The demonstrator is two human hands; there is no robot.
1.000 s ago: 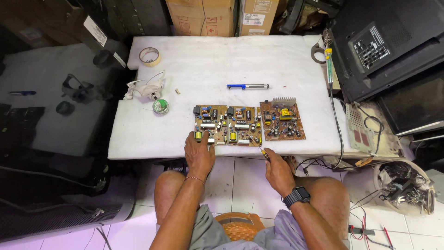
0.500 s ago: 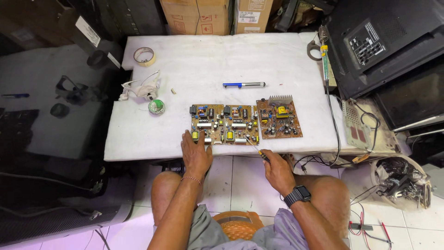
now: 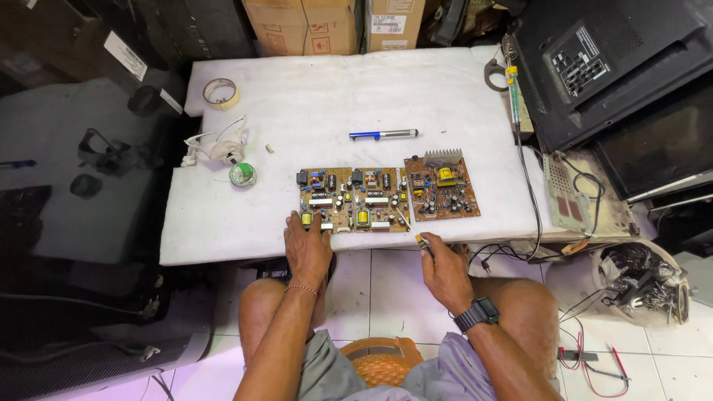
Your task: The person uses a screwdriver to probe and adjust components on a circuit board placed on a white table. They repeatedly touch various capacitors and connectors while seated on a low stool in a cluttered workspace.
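White padding covers the low table (image 3: 445, 96), and on its near edge lie two brown circuit boards: the larger board (image 3: 353, 199) under our left hand (image 3: 307, 245), the smaller board (image 3: 441, 187) just beside it on the right. Our left hand presses flat, fingers spread on the larger board's near-left corner, holding nothing, simply pinning it. Our right hand (image 3: 445, 269) is closed around a thin tool with a yellow handle (image 3: 413, 230), likely a small screwdriver, its tip resting on the larger board's right end. To do this well, we'd judge: hold the board firmly down, bring the tip in lightly and keep it clear of neighbouring parts. Farther back sit a blue-and-silver pen-like tool (image 3: 383, 134), a green solder spool (image 3: 242, 174) and a tape roll (image 3: 221, 93).
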